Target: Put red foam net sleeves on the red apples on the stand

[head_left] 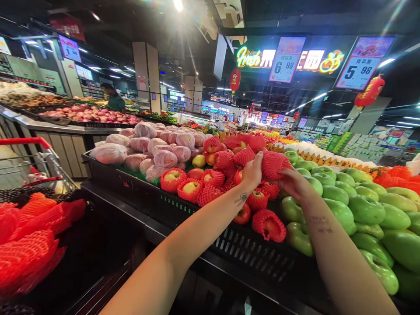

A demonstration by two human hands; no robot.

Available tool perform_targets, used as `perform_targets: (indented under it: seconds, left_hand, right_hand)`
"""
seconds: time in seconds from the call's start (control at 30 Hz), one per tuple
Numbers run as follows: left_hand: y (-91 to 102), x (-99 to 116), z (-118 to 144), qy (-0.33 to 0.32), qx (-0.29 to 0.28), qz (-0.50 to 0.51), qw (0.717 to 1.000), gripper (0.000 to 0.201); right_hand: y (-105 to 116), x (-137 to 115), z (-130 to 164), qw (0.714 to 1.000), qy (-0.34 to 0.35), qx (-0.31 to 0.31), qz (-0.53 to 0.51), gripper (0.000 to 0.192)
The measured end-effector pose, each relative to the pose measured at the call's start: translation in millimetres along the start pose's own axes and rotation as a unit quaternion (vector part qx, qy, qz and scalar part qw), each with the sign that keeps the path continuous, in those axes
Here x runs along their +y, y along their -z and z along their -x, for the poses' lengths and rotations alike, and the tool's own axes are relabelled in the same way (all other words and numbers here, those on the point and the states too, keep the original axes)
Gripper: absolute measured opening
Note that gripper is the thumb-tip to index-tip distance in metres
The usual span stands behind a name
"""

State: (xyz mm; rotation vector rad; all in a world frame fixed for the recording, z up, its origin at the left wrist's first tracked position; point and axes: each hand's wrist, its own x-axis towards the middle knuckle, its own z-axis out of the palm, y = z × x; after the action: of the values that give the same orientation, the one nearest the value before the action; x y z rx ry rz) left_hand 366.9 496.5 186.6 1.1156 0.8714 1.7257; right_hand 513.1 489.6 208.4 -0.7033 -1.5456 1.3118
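Observation:
A red foam fruit net (274, 164) is between my two hands above the apple display; whether an apple sits inside it is hidden. My left hand (253, 171) grips its left side, thumb up, the other fingers mostly out of sight. On the lower right side, my right hand (294, 182) pinches the net's edge with bent fingers. Below and around them lie red apples, many in red foam nets, such as a netted apple (269, 225) at the front and a bare red apple (243, 213) under my left wrist.
Green apples (365, 209) are heaped on the right. Wrapped pinkish fruit (164, 156) fills the left of the black crate (138, 186). Loose red foam nets (29, 240) lie at lower left, near a shopping cart (36, 162). A person (114, 99) stands farther back.

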Motion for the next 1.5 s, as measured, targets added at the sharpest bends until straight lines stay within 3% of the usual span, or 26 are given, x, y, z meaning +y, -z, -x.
perform_targets:
  seconds: [0.13, 0.23, 0.33, 0.43, 0.6, 0.77, 0.87, 1.03, 1.13, 1.23, 1.37, 1.5]
  left_hand:
    - [3.7, 14.5, 14.3, -0.031, 0.041, -0.219, 0.974, 0.048]
    - [7.1, 21.4, 19.5, -0.069, 0.086, -0.257, 0.960, 0.046]
    - [7.6, 21.3, 17.1, -0.137, 0.102, -0.206, 0.964, 0.040]
    - [4.2, 17.8, 10.6, -0.184, 0.051, -0.122, 0.974, 0.032]
    - [-1.8, 17.4, 2.5, -0.103, -0.020, 0.083, 0.991, 0.031]
    - [-1.6, 20.6, 0.2, -0.040, 0.030, 0.206, 0.977, 0.028]
    - [-1.0, 22.2, 1.1, -0.012, 0.037, 0.245, 0.969, 0.033]
    - [0.3, 25.1, 6.9, -0.013, -0.127, 0.230, 0.965, 0.048]
    - [-0.1, 23.6, 8.3, -0.004, -0.161, 0.183, 0.970, 0.038]
    - [-1.7, 21.2, 6.7, 0.018, -0.115, 0.159, 0.980, 0.024]
    - [-1.8, 20.4, 3.5, 0.041, -0.028, 0.147, 0.988, 0.027]
    - [0.9, 20.4, -0.3, -0.005, 0.032, 0.150, 0.988, 0.020]
  right_hand:
    - [3.6, 4.1, -0.6, 0.999, -0.014, -0.009, 0.031, 0.058]
    - [1.8, 5.7, -2.7, 1.000, -0.004, 0.017, 0.025, 0.060]
    - [3.5, 8.0, -7.2, 0.999, 0.006, 0.049, 0.021, 0.053]
    - [10.8, 12.2, -12.2, 0.998, 0.014, 0.053, 0.023, 0.049]
    - [17.5, 15.9, -15.0, 0.999, -0.015, 0.025, 0.012, 0.045]
    - [6.6, 5.0, -10.0, 0.991, -0.074, 0.079, -0.083, 0.030]
    - [-1.9, -5.1, -6.1, 0.979, -0.068, 0.112, -0.153, 0.020]
    - [-8.2, -15.3, -4.2, 0.955, -0.029, 0.159, -0.248, 0.021]
    - [-6.9, -15.4, -6.1, 0.939, 0.000, 0.194, -0.283, 0.027]
    - [-4.2, -13.3, -7.1, 0.938, 0.001, 0.202, -0.282, 0.027]
    - [-1.4, -9.7, -5.8, 0.962, -0.032, 0.162, -0.215, 0.036]
    - [-0.5, -1.3, -6.6, 0.984, -0.021, 0.101, -0.145, 0.041]
